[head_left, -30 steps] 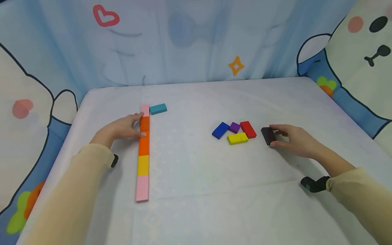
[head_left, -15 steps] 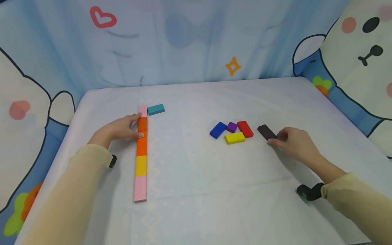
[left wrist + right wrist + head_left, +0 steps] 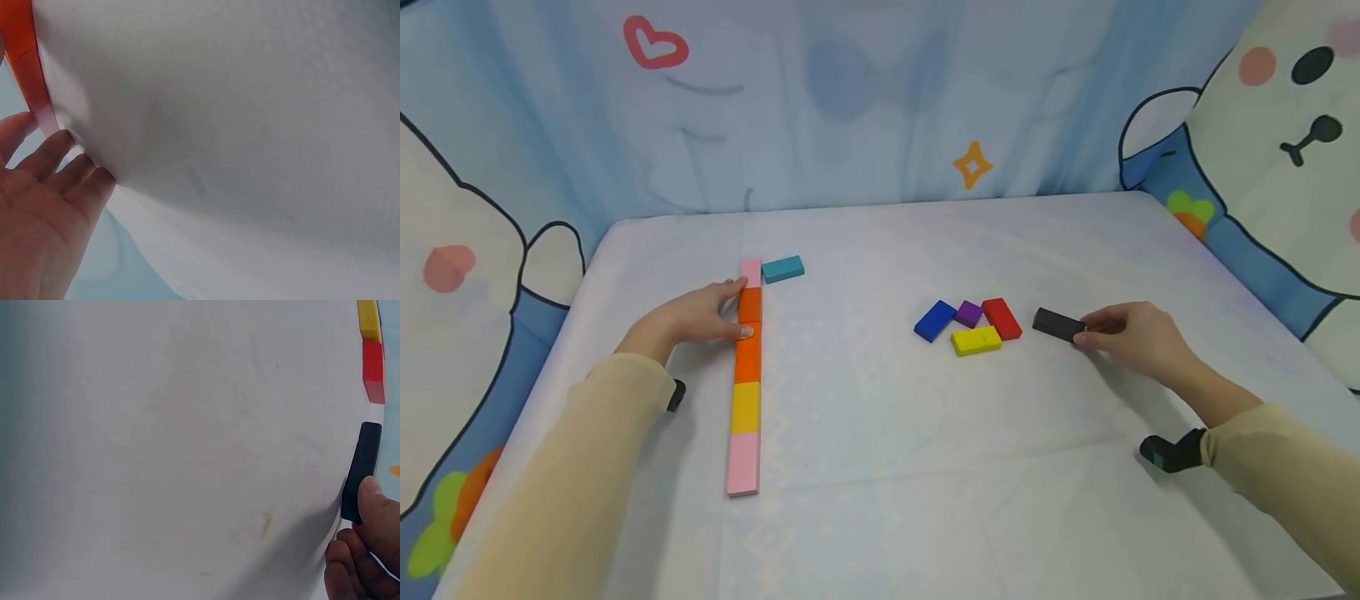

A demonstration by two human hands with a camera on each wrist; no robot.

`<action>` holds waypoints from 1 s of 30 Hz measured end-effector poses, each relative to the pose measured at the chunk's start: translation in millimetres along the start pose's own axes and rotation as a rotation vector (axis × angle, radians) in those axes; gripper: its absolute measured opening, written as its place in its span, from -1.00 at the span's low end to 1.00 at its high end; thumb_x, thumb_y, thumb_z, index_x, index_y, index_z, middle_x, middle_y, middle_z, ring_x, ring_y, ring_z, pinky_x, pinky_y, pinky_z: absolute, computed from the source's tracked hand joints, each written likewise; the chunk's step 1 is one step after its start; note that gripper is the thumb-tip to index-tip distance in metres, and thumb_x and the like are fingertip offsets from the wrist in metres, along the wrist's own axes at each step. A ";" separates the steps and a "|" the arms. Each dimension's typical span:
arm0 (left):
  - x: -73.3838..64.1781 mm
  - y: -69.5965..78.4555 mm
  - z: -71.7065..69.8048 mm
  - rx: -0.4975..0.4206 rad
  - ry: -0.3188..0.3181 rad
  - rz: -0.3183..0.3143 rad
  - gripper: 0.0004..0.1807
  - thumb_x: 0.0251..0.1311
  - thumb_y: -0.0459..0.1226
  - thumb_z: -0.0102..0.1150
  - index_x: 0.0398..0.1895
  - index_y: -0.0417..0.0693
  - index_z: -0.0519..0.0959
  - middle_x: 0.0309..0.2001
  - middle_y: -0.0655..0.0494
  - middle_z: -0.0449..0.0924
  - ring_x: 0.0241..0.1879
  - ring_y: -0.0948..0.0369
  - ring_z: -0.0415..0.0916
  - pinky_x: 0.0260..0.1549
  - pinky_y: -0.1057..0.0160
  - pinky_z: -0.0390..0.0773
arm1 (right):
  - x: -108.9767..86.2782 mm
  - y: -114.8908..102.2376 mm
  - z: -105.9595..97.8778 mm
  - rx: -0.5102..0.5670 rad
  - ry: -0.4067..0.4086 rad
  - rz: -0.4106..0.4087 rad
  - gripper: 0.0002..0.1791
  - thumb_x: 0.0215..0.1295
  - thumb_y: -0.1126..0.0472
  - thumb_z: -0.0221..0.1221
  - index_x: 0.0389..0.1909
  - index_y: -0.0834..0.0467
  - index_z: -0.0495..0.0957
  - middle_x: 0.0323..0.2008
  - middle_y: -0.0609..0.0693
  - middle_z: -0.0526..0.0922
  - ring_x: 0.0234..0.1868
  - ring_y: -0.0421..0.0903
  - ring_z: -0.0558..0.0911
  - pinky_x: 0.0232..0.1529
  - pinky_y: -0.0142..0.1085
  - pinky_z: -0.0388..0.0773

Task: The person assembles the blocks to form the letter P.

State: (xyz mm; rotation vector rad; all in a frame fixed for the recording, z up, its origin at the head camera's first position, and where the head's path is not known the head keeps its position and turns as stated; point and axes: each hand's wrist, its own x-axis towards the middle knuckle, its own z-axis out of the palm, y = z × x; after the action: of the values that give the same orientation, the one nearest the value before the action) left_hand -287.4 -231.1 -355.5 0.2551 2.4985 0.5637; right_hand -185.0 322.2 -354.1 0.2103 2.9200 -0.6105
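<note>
My right hand (image 3: pixel 1138 337) pinches the right end of a black rectangular block (image 3: pixel 1056 324) between thumb and fingers. That block points left, towards a loose cluster. In the right wrist view the thumb (image 3: pixel 373 497) presses on the block's near end. On the left, a straight row runs away from me: a pink block (image 3: pixel 743 463), a yellow block (image 3: pixel 746 407), two orange blocks (image 3: pixel 747 354) and a far pink block (image 3: pixel 751 272). My left hand (image 3: pixel 688 319) touches the row's left side, thumb by the orange blocks and a finger near the far pink one.
A teal block (image 3: pixel 782 269) lies slanted by the row's far end. The cluster holds a blue block (image 3: pixel 935 321), a small purple block (image 3: pixel 968 313), a red block (image 3: pixel 1002 318) and a yellow block (image 3: pixel 976 341). A white cloth (image 3: pixel 880 517) covers the table; a blue curtain (image 3: pixel 865 100) hangs behind.
The black block has swung from lying nearly lengthwise to nearly crosswise, and my right hand has shifted to its right end. My left hand keeps its place on the row.
</note>
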 end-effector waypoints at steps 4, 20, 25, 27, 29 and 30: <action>-0.4 -1.3 0.0 -0.003 0.000 -0.007 0.03 0.37 -0.02 0.24 0.68 0.05 -0.20 0.66 -0.26 -0.25 0.62 -0.25 -0.26 0.53 -0.33 -0.07 | 12.7 -3.1 -1.9 0.008 -0.008 0.003 -0.43 0.40 0.03 0.28 0.23 0.38 0.53 0.14 0.46 0.57 0.08 0.32 0.51 -0.01 0.08 0.62; 1.3 -0.4 -0.7 -0.004 0.006 -0.016 0.01 0.36 -0.04 0.24 0.68 0.10 -0.18 0.67 -0.19 -0.25 0.64 -0.21 -0.27 0.54 -0.32 -0.06 | 87.3 -46.2 -10.9 -0.076 -0.121 -0.053 -0.56 0.39 0.20 0.29 0.18 0.38 0.58 0.08 0.43 0.60 0.01 0.28 0.49 -0.04 0.02 0.60; 3.0 -0.8 -0.8 -0.004 0.008 -0.006 0.00 0.37 -0.04 0.23 0.68 0.10 -0.17 0.67 -0.18 -0.26 0.64 -0.20 -0.28 0.55 -0.31 -0.08 | 102.7 -64.5 -8.5 -0.114 -0.150 -0.100 -0.59 0.37 0.28 0.29 0.16 0.39 0.60 0.04 0.41 0.64 0.03 0.29 0.52 0.02 0.08 0.61; 3.3 -1.5 -1.1 0.004 0.010 -0.004 0.00 0.36 -0.04 0.24 0.68 0.09 -0.17 0.67 -0.19 -0.26 0.64 -0.20 -0.27 0.55 -0.32 -0.08 | 107.3 -73.4 -6.5 -0.133 -0.159 -0.114 -0.59 0.36 0.29 0.30 0.16 0.39 0.60 0.03 0.41 0.65 0.03 0.29 0.52 0.03 0.08 0.62; 3.5 -2.6 -1.4 0.010 0.014 -0.007 0.01 0.36 -0.05 0.24 0.68 0.09 -0.17 0.67 -0.19 -0.25 0.64 -0.21 -0.27 0.55 -0.32 -0.08 | 111.5 -83.6 -3.6 -0.148 -0.165 -0.124 -0.59 0.36 0.30 0.30 0.16 0.40 0.60 0.03 0.41 0.65 0.03 0.28 0.52 0.04 0.08 0.62; 3.7 -3.3 -1.5 0.009 0.015 -0.009 0.01 0.35 -0.05 0.25 0.68 0.09 -0.17 0.67 -0.19 -0.25 0.64 -0.21 -0.27 0.55 -0.32 -0.08 | 113.5 -88.8 -1.9 -0.153 -0.169 -0.126 -0.60 0.36 0.30 0.30 0.16 0.39 0.60 0.03 0.41 0.64 0.03 0.28 0.51 0.05 0.08 0.62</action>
State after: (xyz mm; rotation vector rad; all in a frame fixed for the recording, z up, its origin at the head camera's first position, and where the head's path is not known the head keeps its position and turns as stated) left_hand -291.5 -233.6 -357.6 0.2437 2.5166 0.5524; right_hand -311.2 254.4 -338.0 -0.0421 2.8138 -0.3976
